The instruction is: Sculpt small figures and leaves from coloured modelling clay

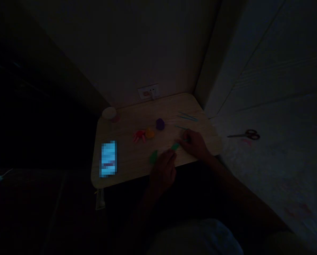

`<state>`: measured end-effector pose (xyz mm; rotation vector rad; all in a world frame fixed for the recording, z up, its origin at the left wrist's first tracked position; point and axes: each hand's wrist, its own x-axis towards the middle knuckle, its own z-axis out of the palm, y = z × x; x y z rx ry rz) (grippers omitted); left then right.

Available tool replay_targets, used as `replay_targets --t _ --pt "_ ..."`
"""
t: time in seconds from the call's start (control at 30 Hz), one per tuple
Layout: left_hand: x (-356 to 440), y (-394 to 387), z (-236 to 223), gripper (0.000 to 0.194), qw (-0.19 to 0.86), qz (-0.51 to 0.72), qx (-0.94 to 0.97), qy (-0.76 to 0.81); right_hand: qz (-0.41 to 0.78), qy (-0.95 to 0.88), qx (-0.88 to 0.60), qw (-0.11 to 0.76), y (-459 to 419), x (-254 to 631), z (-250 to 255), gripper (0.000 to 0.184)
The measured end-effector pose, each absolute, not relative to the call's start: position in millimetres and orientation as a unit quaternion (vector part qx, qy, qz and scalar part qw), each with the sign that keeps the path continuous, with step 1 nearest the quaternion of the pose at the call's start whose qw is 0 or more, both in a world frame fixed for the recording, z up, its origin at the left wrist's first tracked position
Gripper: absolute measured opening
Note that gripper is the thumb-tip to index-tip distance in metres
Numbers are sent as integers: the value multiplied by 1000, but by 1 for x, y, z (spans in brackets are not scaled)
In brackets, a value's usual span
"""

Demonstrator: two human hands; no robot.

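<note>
The scene is very dark. My left hand (163,170) is over the front edge of the small table, its fingers closed at the lower end of a green piece (175,146) that looks like modelling clay. Just to the right, my right hand (195,143) is pinched near the other end of that piece; what lies between its fingertips is too dark to make out. A larger green lump (153,156) rests against the left of my left hand. Farther back sit a purple lump (160,124), an orange lump (149,133) and a red lump with pink finger-like strips (139,135).
Thin bluish sticks (187,117) lie at the table's (129,166) back right. A lit, blurred phone (107,159) lies at the left, a pale round container (109,113) behind it. Scissors (245,135) lie on a pale surface to the right. A wall socket (148,91) is behind.
</note>
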<state>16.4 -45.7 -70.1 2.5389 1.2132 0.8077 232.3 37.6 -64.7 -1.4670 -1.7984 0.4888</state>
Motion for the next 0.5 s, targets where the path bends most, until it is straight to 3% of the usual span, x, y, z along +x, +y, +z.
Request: replay_targets --t 0.5 --pt "18 -45 -68 50 104 274 859 420 178 -702 -585 365 39 230 -64 31"
